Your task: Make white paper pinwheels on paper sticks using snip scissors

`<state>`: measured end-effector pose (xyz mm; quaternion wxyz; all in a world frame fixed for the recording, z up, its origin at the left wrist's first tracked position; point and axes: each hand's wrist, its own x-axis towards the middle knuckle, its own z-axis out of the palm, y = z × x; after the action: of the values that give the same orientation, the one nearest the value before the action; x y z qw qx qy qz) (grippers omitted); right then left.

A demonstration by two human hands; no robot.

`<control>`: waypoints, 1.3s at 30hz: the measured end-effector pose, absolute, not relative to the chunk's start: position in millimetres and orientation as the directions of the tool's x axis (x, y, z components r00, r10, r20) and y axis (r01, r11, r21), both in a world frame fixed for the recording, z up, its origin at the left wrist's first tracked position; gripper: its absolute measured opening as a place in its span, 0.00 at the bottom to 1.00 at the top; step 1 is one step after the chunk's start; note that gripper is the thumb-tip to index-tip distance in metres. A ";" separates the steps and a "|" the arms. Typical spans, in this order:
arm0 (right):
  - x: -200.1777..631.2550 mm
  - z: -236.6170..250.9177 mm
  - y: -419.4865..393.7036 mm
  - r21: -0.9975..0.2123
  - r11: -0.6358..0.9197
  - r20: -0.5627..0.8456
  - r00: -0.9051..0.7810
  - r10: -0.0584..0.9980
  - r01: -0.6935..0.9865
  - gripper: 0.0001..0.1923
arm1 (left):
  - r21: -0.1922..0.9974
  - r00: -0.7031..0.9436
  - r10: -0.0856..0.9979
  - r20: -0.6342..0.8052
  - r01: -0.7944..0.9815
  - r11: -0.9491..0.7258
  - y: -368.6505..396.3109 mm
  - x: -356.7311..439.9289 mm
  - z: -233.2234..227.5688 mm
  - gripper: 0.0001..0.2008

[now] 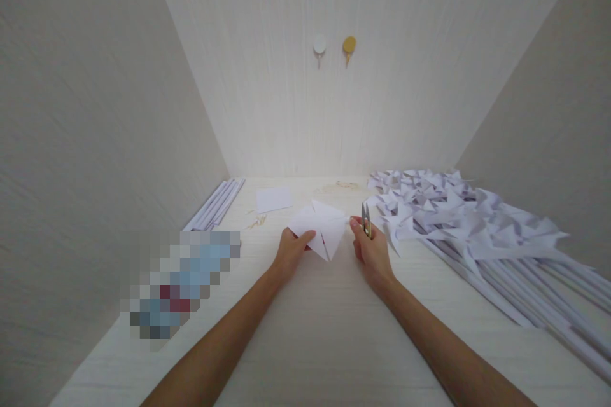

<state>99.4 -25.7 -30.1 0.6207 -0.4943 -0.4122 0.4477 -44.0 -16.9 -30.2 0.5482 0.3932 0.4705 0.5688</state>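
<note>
Over the pale worktop (pixel 305 343) at twelve o'clock, a slit paper square (pixel 315 219) is pinched by the left hand (pixel 290 254), scissors (pixel 367 226) being gripped in the right hand (pixel 377 255), seemingly to free its fingertips (pixel 354 223), with paper pinwheels (pixel 429 203) heaped at two o'clock.

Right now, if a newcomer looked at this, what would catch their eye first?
Probably the mass of pinwheel-like paper shapes heaped on the right. Next, at center, the slit white paper in the left hand, beside scissors in the right hand. Above, a gold hook stands out on the pale wall.
</note>
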 end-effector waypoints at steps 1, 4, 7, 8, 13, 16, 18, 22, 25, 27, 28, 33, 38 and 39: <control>100.6 -28.5 -24.9 -0.979 0.074 0.027 0.241 0.970 -0.191 0.19 | 0.969 -0.075 0.995 -0.068 -0.243 0.048 -19.3 -44.5 -30.5 0.08; 102.8 -22.8 -24.8 -0.965 -0.004 -0.058 0.201 0.978 -0.262 0.16 | 0.971 -0.044 0.997 -0.065 -0.233 0.054 -25.0 -45.5 -28.2 0.09; 103.1 -21.1 -25.9 -0.959 -0.021 -0.074 0.179 0.981 -0.283 0.14 | 0.982 -0.034 0.997 -0.062 -0.180 0.055 -27.9 -46.3 -24.9 0.10; 103.2 -22.1 -25.8 -0.960 -0.021 -0.073 0.178 0.981 -0.279 0.14 | 0.985 -0.037 0.997 -0.064 -0.161 0.057 -28.2 -46.5 -24.3 0.09; 106.1 -32.8 -22.3 -0.993 0.081 0.058 0.239 0.969 -0.086 0.11 | 0.986 -0.044 0.998 -0.046 -0.165 0.038 -27.3 -46.2 -25.4 0.12; 108.0 -34.3 -21.6 -0.982 0.171 0.187 0.287 0.940 0.081 0.10 | 0.984 -0.034 0.999 -0.037 -0.177 0.031 -28.4 -44.5 -27.7 0.13; 108.5 -32.0 -22.6 -0.967 0.201 0.242 0.319 0.916 0.156 0.10 | 0.990 -0.040 0.998 -0.045 -0.136 0.039 -30.6 -43.1 -27.6 0.12; 109.1 -28.2 -24.6 -0.955 0.220 0.281 0.369 0.886 0.199 0.10 | 0.998 -0.062 0.996 -0.060 -0.018 0.059 -35.9 -40.7 -21.7 0.11; 109.7 -30.0 -24.7 -0.950 0.229 0.298 0.394 0.869 0.212 0.10 | 0.997 -0.085 0.994 -0.070 0.027 0.072 -38.0 -39.1 -17.4 0.12; 109.7 -31.6 -24.5 -0.947 0.239 0.309 0.404 0.861 0.215 0.10 | 0.998 -0.094 0.994 -0.062 0.009 0.063 -38.6 -37.5 -17.1 0.12; 109.5 -31.8 -24.6 -0.946 0.243 0.312 0.409 0.857 0.213 0.10 | 0.999 -0.100 0.994 -0.053 -0.011 0.052 -39.0 -36.2 -17.5 0.11; 106.3 -28.1 -25.5 -0.955 0.247 0.295 0.418 0.859 0.167 0.10 | 0.987 -0.063 0.995 -0.075 -0.146 0.065 -43.7 -27.2 -21.0 0.09; 104.4 -26.9 -24.6 -0.967 0.233 0.253 0.429 0.867 0.100 0.12 | 0.960 -0.014 0.993 -0.115 -0.257 0.108 -44.4 -21.3 -18.2 0.12; 104.4 -27.4 -24.3 -0.971 0.221 0.237 0.447 0.863 0.088 0.12 | 0.952 -0.045 0.991 -0.123 -0.287 0.105 -42.0 -20.8 -16.8 0.14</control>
<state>104.4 -24.3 -27.4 0.6500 -0.5487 -0.4333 0.2978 -20.8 -42.0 -16.8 0.5788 0.3773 0.4666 0.5522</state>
